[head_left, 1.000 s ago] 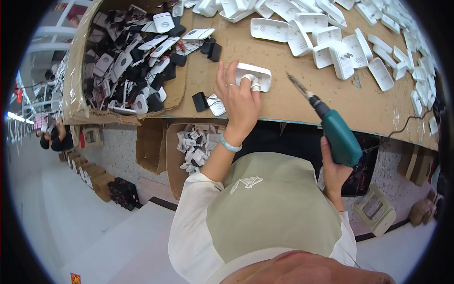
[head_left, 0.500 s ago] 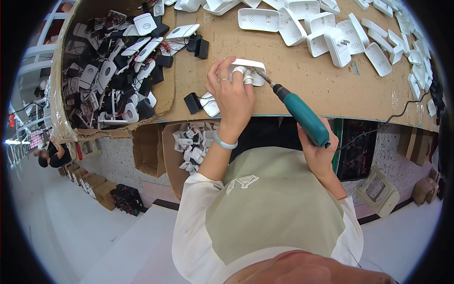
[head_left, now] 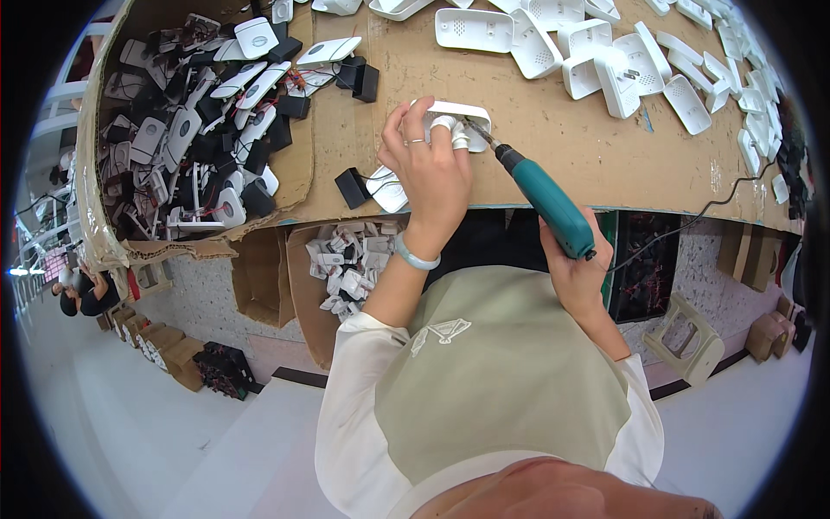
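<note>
My left hand (head_left: pixel 430 164) is closed on a white plastic housing (head_left: pixel 477 115), pressing it to the cardboard-covered table; two fingers wear white finger covers. In my right hand (head_left: pixel 577 266) is a green electric screwdriver (head_left: pixel 553 205) with a black nose, tilted up and to the left. Its bit reaches into the open side of the housing; the exact contact point is too small to make out. Just left of my left hand lie a white oval cover (head_left: pixel 389 189) and a black box-shaped part (head_left: pixel 353 187) wired to it.
A cardboard box (head_left: pixel 97 199) at the left is heaped with white covers, black parts and wires. Many empty white housings (head_left: pixel 474 31) lie along the far side and right. The screwdriver's black cord (head_left: pixel 705 216) runs right. Below the table stands a carton of small white parts (head_left: pixel 350 268).
The view has shifted slightly. Both hands keep their holds, and the screwdriver bit stays at the housing with little visible movement.
</note>
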The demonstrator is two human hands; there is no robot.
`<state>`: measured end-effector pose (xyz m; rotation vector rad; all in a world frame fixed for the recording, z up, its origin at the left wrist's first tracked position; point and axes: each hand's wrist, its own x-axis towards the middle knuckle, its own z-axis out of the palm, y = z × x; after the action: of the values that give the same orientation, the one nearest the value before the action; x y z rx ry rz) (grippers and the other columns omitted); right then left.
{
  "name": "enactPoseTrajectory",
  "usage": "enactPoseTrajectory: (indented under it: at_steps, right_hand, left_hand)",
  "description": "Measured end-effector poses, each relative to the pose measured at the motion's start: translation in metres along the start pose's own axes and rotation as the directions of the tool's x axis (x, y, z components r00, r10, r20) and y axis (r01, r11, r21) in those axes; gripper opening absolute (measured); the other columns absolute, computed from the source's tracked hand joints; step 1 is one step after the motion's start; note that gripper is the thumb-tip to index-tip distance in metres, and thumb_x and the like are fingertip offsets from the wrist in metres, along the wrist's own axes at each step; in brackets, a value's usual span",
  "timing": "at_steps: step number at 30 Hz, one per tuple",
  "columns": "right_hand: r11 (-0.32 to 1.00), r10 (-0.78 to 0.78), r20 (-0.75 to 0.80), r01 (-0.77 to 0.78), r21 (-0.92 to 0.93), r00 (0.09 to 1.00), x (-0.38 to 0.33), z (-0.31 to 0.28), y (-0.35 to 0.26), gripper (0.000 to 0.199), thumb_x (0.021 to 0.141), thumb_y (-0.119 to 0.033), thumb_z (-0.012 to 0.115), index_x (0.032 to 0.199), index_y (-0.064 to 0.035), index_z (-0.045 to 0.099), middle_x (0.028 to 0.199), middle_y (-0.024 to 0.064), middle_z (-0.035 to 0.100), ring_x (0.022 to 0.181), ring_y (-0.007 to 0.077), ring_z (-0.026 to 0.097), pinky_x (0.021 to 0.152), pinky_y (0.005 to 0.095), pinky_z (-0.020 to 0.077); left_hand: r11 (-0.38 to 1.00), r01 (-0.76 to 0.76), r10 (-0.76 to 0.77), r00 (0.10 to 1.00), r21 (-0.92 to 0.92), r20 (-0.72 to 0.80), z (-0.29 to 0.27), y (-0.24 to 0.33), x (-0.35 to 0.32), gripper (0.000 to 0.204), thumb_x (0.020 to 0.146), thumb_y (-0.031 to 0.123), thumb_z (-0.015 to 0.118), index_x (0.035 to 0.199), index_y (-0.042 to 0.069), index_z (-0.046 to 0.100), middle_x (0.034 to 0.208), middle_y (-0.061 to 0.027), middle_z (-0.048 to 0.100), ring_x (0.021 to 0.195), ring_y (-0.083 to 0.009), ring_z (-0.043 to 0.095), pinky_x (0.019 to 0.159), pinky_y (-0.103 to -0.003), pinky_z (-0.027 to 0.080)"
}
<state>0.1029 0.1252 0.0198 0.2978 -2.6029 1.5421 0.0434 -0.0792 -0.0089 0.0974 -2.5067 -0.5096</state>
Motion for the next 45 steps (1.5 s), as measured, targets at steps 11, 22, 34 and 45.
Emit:
enactPoseTrajectory:
  at_steps: [11,22,34,45]
  right_hand:
    - [0.998,0.000,0.000,0.000,-0.061,1.000,-0.001,0.000,-0.001,0.032,0.080,0.003,0.074,0.109,0.0002,0.062,0.091,0.0163,0.067,0.081,0.0323,0.067,0.072,0.0346,0.0521]
    - [0.999,-0.039,-0.054,0.040,0.000,0.998,-0.006,-0.010,-0.008,0.032,0.078,0.006,0.075,0.107,-0.0001,0.064,0.093,0.0132,0.068,0.082,0.0270,0.068,0.073,0.0322,0.0519]
    - [0.980,0.166,-0.277,-0.126,0.156,0.946,-0.019,-0.028,-0.009,0.018,0.084,0.001,0.078,0.100,0.0034,0.071,0.091,0.0044,0.071,0.079,0.0082,0.063,0.076,0.0232,0.0498]
    - [0.965,0.214,-0.314,-0.152,0.212,0.925,-0.017,-0.034,-0.007,0.018,0.084,-0.003,0.079,0.100,0.0035,0.072,0.092,0.0054,0.074,0.080,0.0093,0.066,0.076,0.0243,0.0518]
  left_hand:
    - [1.000,-0.006,0.006,1.000,-0.001,0.001,0.002,0.002,0.000,0.011,0.072,0.002,0.068,0.080,-0.003,0.062,0.131,-0.0138,0.057,0.127,-0.0383,0.044,0.102,-0.055,0.031]
    - [1.000,-0.008,0.008,1.000,0.005,-0.010,0.004,0.001,0.001,0.011,0.071,0.002,0.068,0.079,-0.002,0.061,0.131,-0.0134,0.056,0.127,-0.0370,0.044,0.101,-0.053,0.032]
    - [1.000,0.002,-0.003,1.000,0.021,0.030,0.001,0.002,0.001,0.013,0.072,0.004,0.068,0.082,-0.003,0.063,0.133,-0.0146,0.055,0.129,-0.0377,0.042,0.104,-0.055,0.030]
    - [0.992,-0.003,0.012,0.997,-0.122,0.075,-0.004,-0.007,0.003,0.015,0.082,0.002,0.066,0.092,-0.009,0.063,0.138,-0.0249,0.047,0.122,-0.0449,0.050,0.102,-0.049,0.043]
